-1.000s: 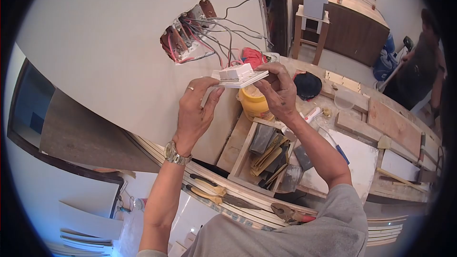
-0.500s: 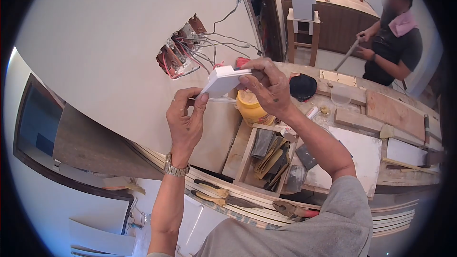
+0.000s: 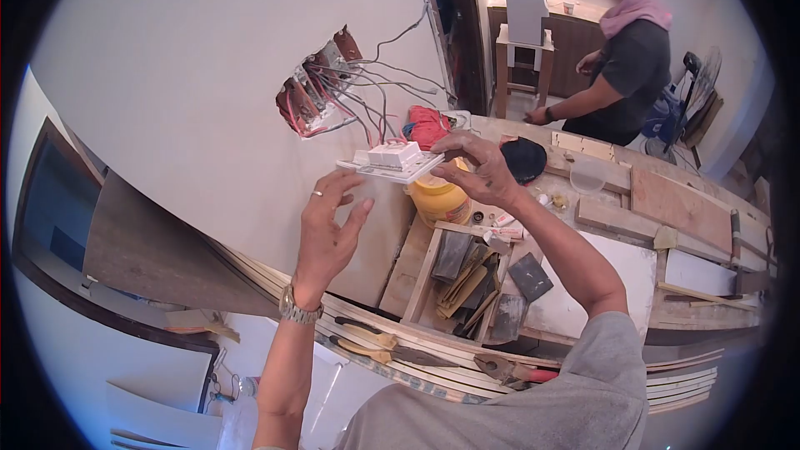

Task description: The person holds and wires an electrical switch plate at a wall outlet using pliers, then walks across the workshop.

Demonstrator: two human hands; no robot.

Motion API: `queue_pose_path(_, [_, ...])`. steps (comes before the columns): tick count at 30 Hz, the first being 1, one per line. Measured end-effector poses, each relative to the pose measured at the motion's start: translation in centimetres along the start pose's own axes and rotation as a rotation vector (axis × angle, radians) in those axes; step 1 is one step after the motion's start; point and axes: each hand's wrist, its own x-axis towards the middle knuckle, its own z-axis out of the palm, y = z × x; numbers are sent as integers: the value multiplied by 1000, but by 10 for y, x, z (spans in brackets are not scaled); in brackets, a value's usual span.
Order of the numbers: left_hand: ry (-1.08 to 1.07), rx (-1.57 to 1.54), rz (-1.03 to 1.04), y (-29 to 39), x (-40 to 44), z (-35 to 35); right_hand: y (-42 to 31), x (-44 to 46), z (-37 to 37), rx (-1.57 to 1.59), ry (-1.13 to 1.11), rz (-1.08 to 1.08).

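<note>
A white electrical wall plate (image 3: 398,168) is held level in front of the wall, its raised white block facing up. My right hand (image 3: 482,168) pinches its right edge between thumb and fingers. Just below the plate's left end is my left hand (image 3: 332,221), fingers apart; whether a fingertip touches the plate I cannot tell. Behind, an opened wall box (image 3: 319,83) shows red-brown sides and several loose wires (image 3: 379,75). Reddish wires run down close to the plate's block, but their ends there are too small to make out.
Below my right hand stands a yellow tub (image 3: 442,202), beside a red bag (image 3: 428,127). A wooden box (image 3: 427,271) holds sanding sheets. Pliers (image 3: 500,367) and other hand tools lie on the near ledge. Boards cover the bench. Another person (image 3: 625,58) stands beyond it.
The plate has been turned from its smooth face to its block side. My left hand has let go of its edge and opened. The other person has turned, and the long tool is out of sight.
</note>
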Motion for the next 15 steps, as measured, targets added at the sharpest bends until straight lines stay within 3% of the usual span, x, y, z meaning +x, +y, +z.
queue_pose_path(5, [-140,238,46,10,-41,-21,-10,7,-22,-133,-158,59])
queue_pose_path(8, [-175,138,-116,21,-72,-29,-23,13,-37,-227,-278,122])
queue_pose_path(15, [-182,19,-215,11,-115,-34,-53,9,-72,-564,-706,405])
